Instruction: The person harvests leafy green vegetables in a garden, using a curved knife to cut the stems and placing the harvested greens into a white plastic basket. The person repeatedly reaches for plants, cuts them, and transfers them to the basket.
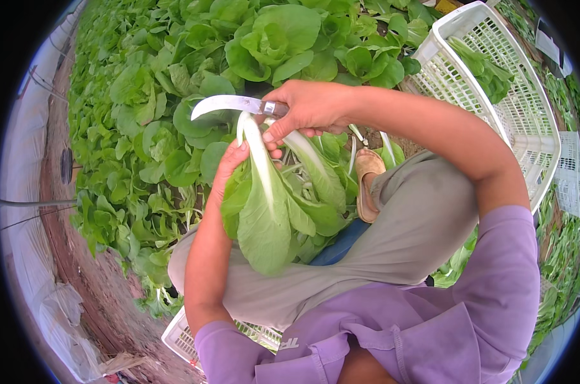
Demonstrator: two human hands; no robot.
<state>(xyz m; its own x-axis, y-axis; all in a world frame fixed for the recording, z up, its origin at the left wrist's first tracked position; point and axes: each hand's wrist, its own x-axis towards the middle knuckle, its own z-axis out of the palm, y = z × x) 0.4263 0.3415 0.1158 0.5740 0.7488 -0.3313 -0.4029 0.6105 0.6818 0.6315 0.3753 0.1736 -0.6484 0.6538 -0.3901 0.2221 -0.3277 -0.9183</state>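
A leafy bok choy plant with white stalks hangs leaves-down over my lap, its base in my left hand. My right hand grips the handle of a curved harvesting knife, whose blade points left just above the stalk ends. The fingers of that same hand also touch a second pale stalk, whose leaf droops to the right. Part of the left hand is hidden behind the leaves.
Dense growing greens fill the ground ahead and left. A white plastic crate holding some greens stands at the right; another crate is behind my left side. Bare soil and plastic sheeting border the left. My sandalled foot rests among cut stalks.
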